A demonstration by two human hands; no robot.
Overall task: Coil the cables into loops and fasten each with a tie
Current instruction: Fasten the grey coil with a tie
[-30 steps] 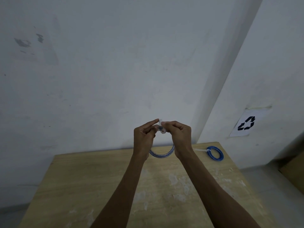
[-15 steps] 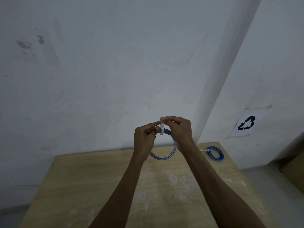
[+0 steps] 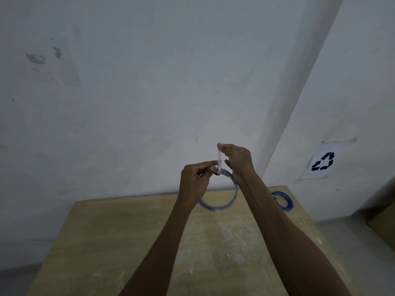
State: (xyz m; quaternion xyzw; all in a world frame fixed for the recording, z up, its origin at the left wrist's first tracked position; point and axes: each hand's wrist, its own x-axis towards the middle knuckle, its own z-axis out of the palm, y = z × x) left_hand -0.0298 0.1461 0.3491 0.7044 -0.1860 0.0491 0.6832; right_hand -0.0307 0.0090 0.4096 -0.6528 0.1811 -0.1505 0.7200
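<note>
- Blue-and-clear coiled cable loop [image 3: 222, 207]: we see it held in the air over the far edge of the pale wooden table [image 3: 128, 242], between the two wrists and touching nothing below.
- We judge it light and springy. The turns look thin and smooth, so they would likely fan apart if the pinch at the top let go.
- The left hand [image 3: 195, 182] pinches the turns together between thumb and forefinger, just left of where the white plastic tie strap [image 3: 219, 159] wraps them. Its other fingers are curled into the palm.
- The right hand [image 3: 238, 160] pinches the strap's free tail at its upper end with thumb and forefinger. Its remaining fingers hang loosely bent below.
- We would hold the bundle right beside the strap, as the left hand does, and take the thin, flexible strap near its tip.
- The loop hangs upright with its open face turned roughly towards us and its lowest arc nearest the table.
- The strap's long axis runs almost straight up from the top of the loop, with the free end uppermost.
- We judge the strap to be snug or close to it, though we cannot tell whether it has locked.
- A second blue coiled cable [image 3: 284, 201] lies flat at the far right of the table, with a pale tie on its left side.
</note>
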